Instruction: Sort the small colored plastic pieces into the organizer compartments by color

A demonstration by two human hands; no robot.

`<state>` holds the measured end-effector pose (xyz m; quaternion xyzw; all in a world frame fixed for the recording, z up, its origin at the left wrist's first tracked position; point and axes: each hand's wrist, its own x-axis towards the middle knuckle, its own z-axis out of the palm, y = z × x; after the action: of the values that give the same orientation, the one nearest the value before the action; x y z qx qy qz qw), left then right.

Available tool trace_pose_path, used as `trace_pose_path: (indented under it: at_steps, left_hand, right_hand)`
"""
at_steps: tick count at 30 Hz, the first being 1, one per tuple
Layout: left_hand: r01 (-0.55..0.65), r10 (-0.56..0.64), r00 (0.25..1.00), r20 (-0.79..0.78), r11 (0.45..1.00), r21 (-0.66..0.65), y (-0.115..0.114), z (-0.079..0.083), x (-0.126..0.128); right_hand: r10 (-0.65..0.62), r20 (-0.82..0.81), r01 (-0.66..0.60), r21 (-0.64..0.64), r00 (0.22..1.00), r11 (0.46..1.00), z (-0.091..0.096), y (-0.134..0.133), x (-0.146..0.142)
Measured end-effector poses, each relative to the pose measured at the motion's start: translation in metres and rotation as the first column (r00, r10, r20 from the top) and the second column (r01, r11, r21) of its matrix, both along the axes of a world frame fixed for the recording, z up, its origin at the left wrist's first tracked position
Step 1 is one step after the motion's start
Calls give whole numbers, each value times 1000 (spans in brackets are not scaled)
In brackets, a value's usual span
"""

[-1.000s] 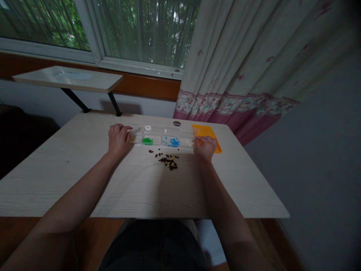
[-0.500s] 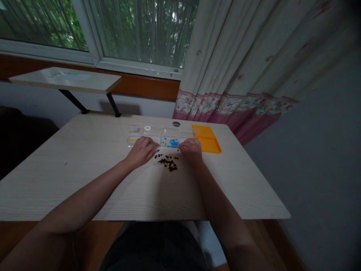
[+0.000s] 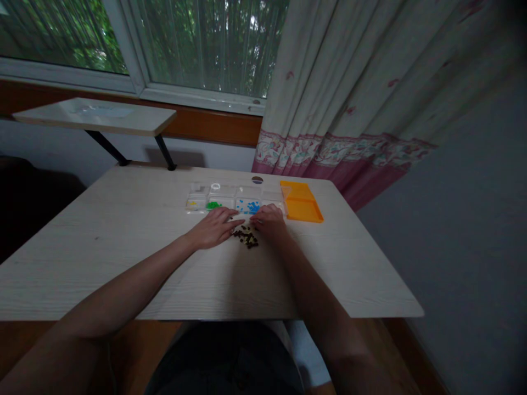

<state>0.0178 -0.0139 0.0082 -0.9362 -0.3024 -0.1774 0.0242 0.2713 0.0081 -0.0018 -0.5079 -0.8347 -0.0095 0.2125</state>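
Note:
A small pile of dark brown and pale yellow pieces lies on the table in front of me. My left hand rests at the pile's left edge, fingers stretched and thumb apart. On the far right side of the pile, my right hand has its fingers curled together; whatever they hold, if anything, is too small to make out. Just behind both hands is a clear compartment box with its lid laid back. Green pieces, blue pieces and a few yellow pieces sit in separate compartments.
An orange open case lies right of the clear box. A raised shelf on black legs stands at the table's back left. Behind the table hang a window and a long curtain. A round cable hole shows at the back.
My left hand has moved right and nearer to me, spreading its fingers and uncovering the green pieces. My right hand has shifted left towards the pile. Several scattered brown pieces are now hidden or drawn in.

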Motion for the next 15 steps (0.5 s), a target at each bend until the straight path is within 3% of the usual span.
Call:
trace_pose_path:
  at_steps: [15]
  left_hand:
    - [-16, 17, 999, 48, 1000, -23, -2, 3, 1]
  right_hand:
    - [58, -17, -59, -19, 998, 998, -3, 6, 5]
